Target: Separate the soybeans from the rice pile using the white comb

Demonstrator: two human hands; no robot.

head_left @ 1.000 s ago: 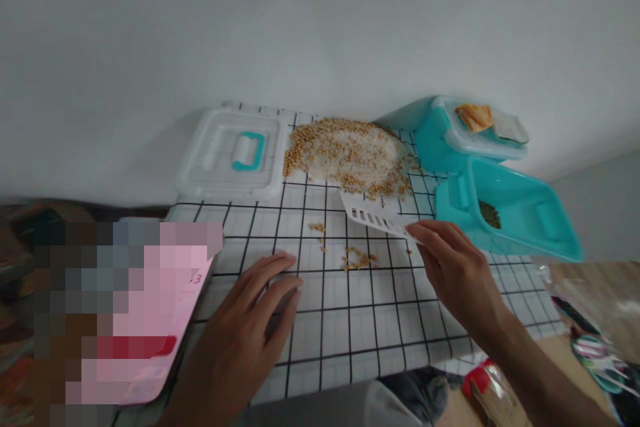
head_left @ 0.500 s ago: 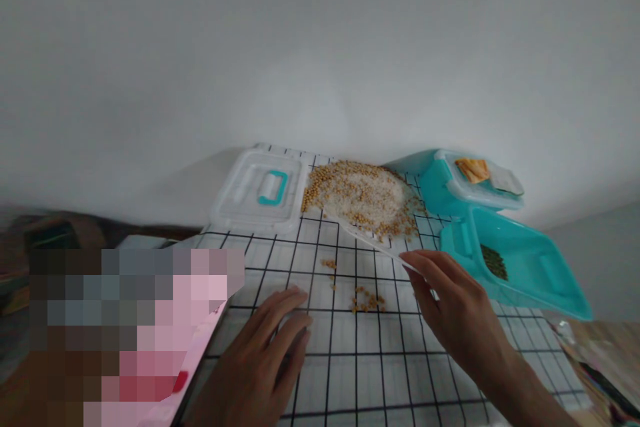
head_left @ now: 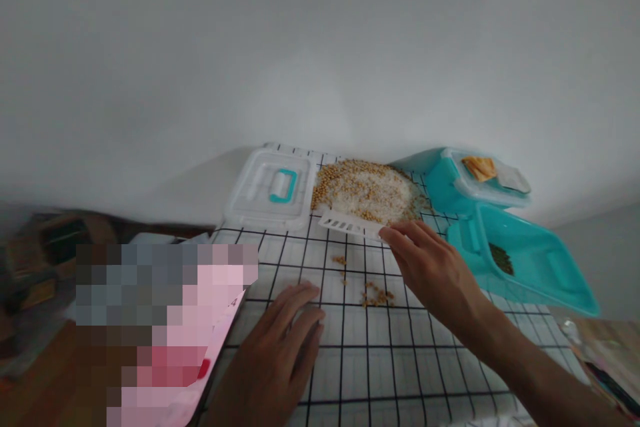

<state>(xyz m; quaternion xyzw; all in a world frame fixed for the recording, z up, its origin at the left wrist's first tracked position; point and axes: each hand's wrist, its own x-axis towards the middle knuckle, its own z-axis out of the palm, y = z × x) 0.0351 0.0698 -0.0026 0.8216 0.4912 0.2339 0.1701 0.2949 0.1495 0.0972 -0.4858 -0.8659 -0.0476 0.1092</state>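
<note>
My right hand [head_left: 433, 267] grips the end of a flat white slotted spatula [head_left: 345, 223]. Its far end points left, along the near edge of a pile of white rice-like grains mixed with yellow soybeans [head_left: 370, 190]; I cannot tell whether it touches them. My left hand [head_left: 283, 340] rests on the gridded tablecloth [head_left: 370, 373], fingers stretched out and holding nothing. Between my hands and the pile lie two small groups of loose yellow beans, the larger [head_left: 379, 295] to the right, the smaller [head_left: 340, 259] to the left.
A clear lid with a turquoise handle [head_left: 283, 185] lies left of the pile. On the right stand an open turquoise box [head_left: 550, 267] holding small green beans [head_left: 501, 259], and a lidded turquoise box [head_left: 443, 183] with a folded orange cloth [head_left: 479, 168] on top. A wall rises behind.
My right hand has moved left and toward the pile, and the spatula has turned so its slotted face shows. The view has shifted slightly. My left hand stays in place on the cloth.
</note>
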